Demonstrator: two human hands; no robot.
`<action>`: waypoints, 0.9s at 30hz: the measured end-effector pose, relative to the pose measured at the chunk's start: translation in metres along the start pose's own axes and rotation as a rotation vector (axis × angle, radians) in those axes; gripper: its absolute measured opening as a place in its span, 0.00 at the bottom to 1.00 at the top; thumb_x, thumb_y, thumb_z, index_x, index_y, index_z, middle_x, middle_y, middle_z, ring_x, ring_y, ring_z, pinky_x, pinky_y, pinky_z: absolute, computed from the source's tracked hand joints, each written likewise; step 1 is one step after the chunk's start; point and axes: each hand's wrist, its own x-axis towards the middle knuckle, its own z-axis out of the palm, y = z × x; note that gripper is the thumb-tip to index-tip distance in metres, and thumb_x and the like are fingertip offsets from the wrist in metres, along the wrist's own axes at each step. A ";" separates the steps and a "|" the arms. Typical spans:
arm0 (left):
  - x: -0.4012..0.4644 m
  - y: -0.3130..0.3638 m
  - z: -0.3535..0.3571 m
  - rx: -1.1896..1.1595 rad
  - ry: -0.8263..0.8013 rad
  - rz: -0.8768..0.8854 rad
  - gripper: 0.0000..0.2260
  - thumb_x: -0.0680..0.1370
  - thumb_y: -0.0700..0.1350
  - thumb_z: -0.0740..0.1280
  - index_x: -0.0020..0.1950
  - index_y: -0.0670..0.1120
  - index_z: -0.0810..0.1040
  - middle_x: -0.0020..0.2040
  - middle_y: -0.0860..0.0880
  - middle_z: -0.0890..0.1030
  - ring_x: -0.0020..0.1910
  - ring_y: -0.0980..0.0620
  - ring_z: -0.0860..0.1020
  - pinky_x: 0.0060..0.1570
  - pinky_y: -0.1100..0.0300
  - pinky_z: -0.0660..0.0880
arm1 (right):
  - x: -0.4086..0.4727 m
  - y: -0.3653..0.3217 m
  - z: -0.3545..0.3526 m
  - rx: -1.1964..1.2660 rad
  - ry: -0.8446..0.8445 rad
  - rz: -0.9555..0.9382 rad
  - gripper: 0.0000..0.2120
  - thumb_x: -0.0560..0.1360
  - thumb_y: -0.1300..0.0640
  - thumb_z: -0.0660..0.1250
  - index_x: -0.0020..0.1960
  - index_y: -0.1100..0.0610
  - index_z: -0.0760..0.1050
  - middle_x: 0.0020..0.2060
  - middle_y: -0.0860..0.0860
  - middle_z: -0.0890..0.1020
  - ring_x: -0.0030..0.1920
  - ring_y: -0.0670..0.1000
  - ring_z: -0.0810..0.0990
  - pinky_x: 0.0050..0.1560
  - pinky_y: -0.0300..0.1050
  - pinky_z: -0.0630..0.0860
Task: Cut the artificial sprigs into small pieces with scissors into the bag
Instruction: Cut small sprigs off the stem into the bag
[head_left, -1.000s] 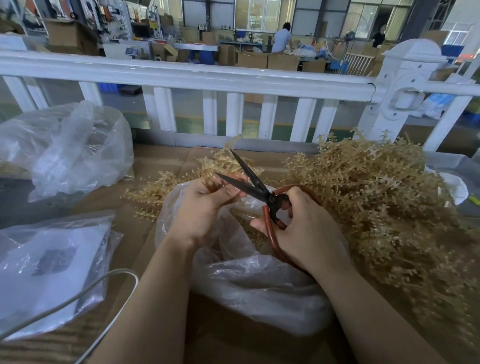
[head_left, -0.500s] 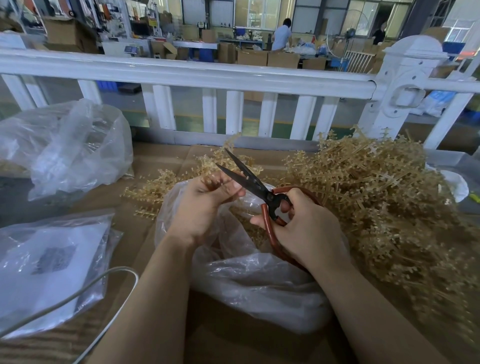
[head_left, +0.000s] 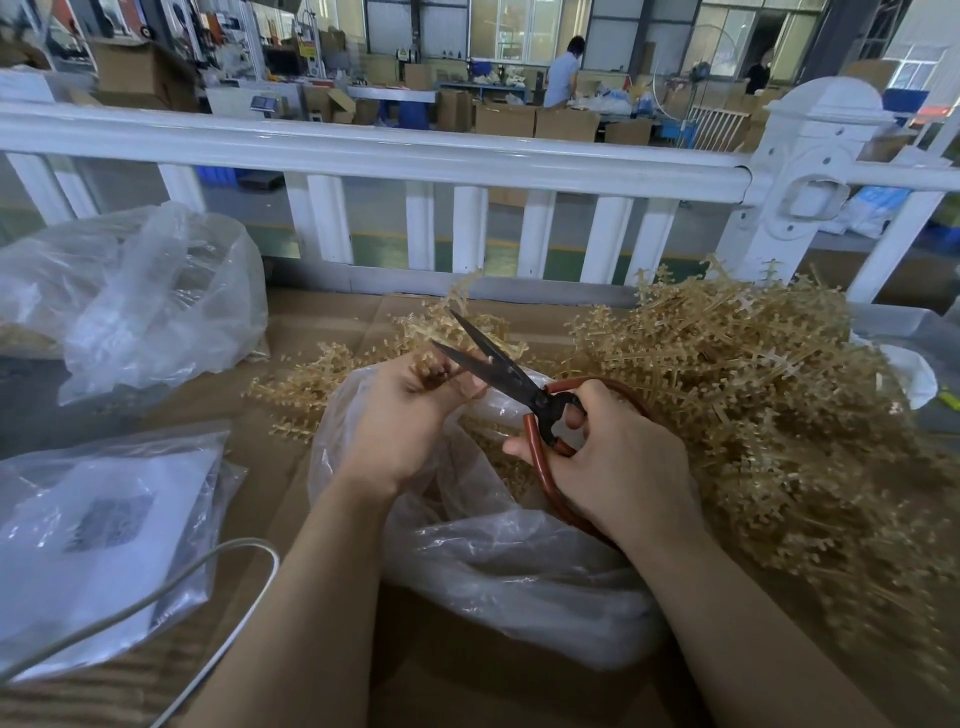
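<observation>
A brown cardboard-covered worktop (head_left: 332, 322) is seen behind a white railing (head_left: 363, 150) in a warehouse stacked with cartons. A short tan plastic sprig (head_left: 431, 370) is pinched in the curled left hand (head_left: 410, 415) between the parted blades of the dark red-handled scissors (head_left: 519, 384), whose loops are gripped by the right hand (head_left: 618, 467), above the open clear plastic bag (head_left: 498, 551). A heap of tan artificial sprigs (head_left: 753, 374) lies just right; the print on the bagged white sheet (head_left: 98, 525) cannot be read.

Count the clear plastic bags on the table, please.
3: one open bag under both hands, one crumpled bag at far left, one flat bag with paper at near left. Others may be hidden.
</observation>
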 end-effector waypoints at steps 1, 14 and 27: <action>-0.001 0.001 0.001 0.022 -0.016 0.017 0.07 0.76 0.31 0.67 0.44 0.41 0.82 0.40 0.53 0.86 0.42 0.58 0.83 0.44 0.67 0.77 | 0.000 0.000 0.000 -0.007 0.004 0.000 0.34 0.66 0.16 0.50 0.47 0.44 0.68 0.38 0.37 0.76 0.37 0.40 0.76 0.30 0.33 0.68; 0.000 -0.002 -0.002 -0.073 -0.056 -0.015 0.07 0.70 0.43 0.71 0.43 0.41 0.82 0.42 0.49 0.86 0.44 0.52 0.83 0.48 0.61 0.79 | -0.001 -0.003 -0.002 0.014 -0.010 0.019 0.33 0.65 0.15 0.51 0.46 0.43 0.69 0.36 0.34 0.76 0.32 0.36 0.72 0.31 0.27 0.61; 0.005 -0.006 -0.008 -0.394 -0.024 -0.196 0.05 0.73 0.45 0.71 0.40 0.43 0.82 0.39 0.47 0.84 0.40 0.53 0.82 0.49 0.62 0.79 | 0.000 0.003 0.004 0.055 -0.011 0.026 0.32 0.64 0.14 0.50 0.40 0.44 0.62 0.31 0.38 0.74 0.31 0.38 0.74 0.29 0.34 0.69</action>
